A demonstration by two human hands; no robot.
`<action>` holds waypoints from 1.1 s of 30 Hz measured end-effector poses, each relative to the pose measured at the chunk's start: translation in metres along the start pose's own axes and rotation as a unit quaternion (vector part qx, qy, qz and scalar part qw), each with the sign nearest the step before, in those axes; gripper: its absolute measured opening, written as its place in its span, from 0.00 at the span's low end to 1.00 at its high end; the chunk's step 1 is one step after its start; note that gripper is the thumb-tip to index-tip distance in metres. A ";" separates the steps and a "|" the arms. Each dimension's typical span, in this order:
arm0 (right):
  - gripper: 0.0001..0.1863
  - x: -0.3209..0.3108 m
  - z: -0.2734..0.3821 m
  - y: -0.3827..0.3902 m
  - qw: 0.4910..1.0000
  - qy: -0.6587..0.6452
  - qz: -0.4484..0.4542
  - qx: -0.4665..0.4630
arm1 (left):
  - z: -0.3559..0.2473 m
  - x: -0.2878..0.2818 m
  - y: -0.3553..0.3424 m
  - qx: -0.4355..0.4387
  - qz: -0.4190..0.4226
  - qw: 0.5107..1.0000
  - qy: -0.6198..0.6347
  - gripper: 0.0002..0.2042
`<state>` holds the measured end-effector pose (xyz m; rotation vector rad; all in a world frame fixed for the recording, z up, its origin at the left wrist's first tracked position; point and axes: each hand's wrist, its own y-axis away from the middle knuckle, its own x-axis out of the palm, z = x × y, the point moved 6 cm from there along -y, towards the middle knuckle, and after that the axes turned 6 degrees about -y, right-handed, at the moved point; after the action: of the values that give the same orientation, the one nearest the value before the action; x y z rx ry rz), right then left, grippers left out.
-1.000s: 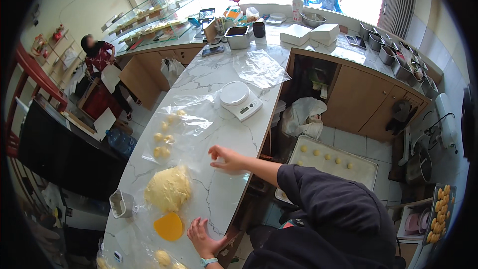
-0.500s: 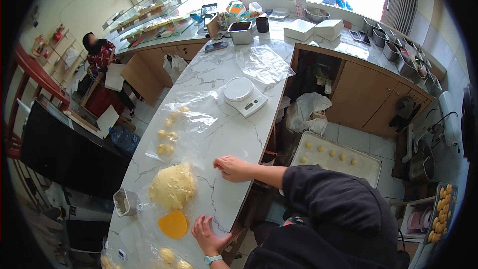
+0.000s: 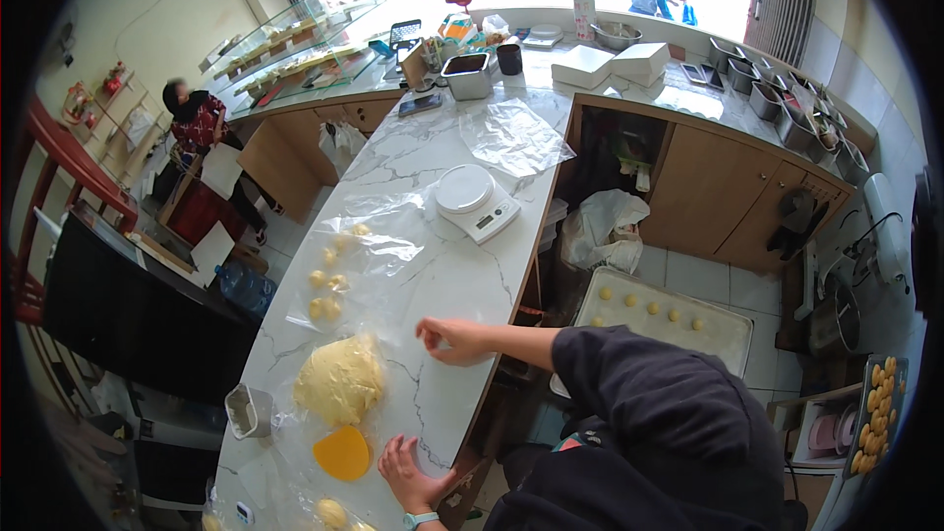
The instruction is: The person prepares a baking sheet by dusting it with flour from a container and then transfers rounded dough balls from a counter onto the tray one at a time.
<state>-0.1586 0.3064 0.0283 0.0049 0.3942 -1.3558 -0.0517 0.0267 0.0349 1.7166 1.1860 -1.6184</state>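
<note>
My left hand (image 3: 411, 477), with a light-coloured watch at the wrist, rests on the marbled counter's near edge, fingers spread. Farther along that edge my right hand (image 3: 454, 341) is curled just above the surface; whatever its fingers hold, if anything, is hidden. Left of both hands, a big lump of pale yellow dough (image 3: 341, 379) lies on clear plastic. An orange-yellow dough scraper (image 3: 342, 452) sits just below it, close to my left hand. Small dough pieces (image 3: 324, 309) are spread on a plastic sheet beyond the lump. A white kitchen scale (image 3: 476, 203) stands farther up the counter.
A grey container (image 3: 248, 410) stands at the counter's left edge. Lower on the right, a baking tray (image 3: 723, 334) carries several small dough balls. Baked pieces (image 3: 873, 418) fill another tray at far right. A person (image 3: 202, 123) stands behind the counter at far left.
My right hand has shifted slightly left and its fingers are bent differently, with a gap showing by the thumb. My left hand stays on the counter. The whole view has shifted a little.
</note>
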 end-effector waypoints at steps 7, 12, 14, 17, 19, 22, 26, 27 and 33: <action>0.13 -0.041 -0.031 -0.012 0.976 0.213 -0.019 -0.031 | -0.010 0.001 -0.005 0.013 0.008 1.000 -0.005 0.42; 0.15 0.015 -0.016 -0.031 0.978 0.206 -0.040 0.016 | 0.000 0.003 -0.001 -0.007 0.014 1.000 -0.014 0.42; 0.21 0.016 -0.001 0.006 0.989 0.141 0.032 -0.015 | 0.003 0.001 0.002 -0.007 0.015 1.000 -0.015 0.42; 0.27 -0.014 -0.010 0.030 0.998 0.055 -0.010 -0.002 | -0.004 0.003 -0.003 0.002 0.010 1.000 -0.008 0.42; 0.26 -0.029 -0.006 0.028 0.998 0.046 -0.009 0.029 | -0.004 0.003 -0.004 0.006 0.007 1.000 -0.009 0.42; 0.22 -0.038 0.003 0.018 0.994 0.091 -0.032 0.054 | -0.002 0.004 -0.003 -0.002 0.014 1.000 -0.006 0.42; 0.21 -0.032 -0.006 -0.009 0.992 0.111 -0.063 0.004 | -0.006 0.005 -0.005 0.005 0.010 1.000 -0.002 0.42; 0.21 -0.024 -0.014 -0.014 0.996 -0.007 -0.090 -0.026 | -0.005 0.006 -0.005 -0.001 0.007 1.000 0.003 0.41; 0.12 -0.032 -0.017 0.024 0.994 0.092 0.040 -0.037 | -0.004 0.002 -0.002 0.001 -0.001 1.000 -0.013 0.41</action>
<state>-0.1454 0.3467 0.0156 0.0834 0.5940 -1.2642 -0.0514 0.0311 0.0340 1.6908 1.1737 -1.6392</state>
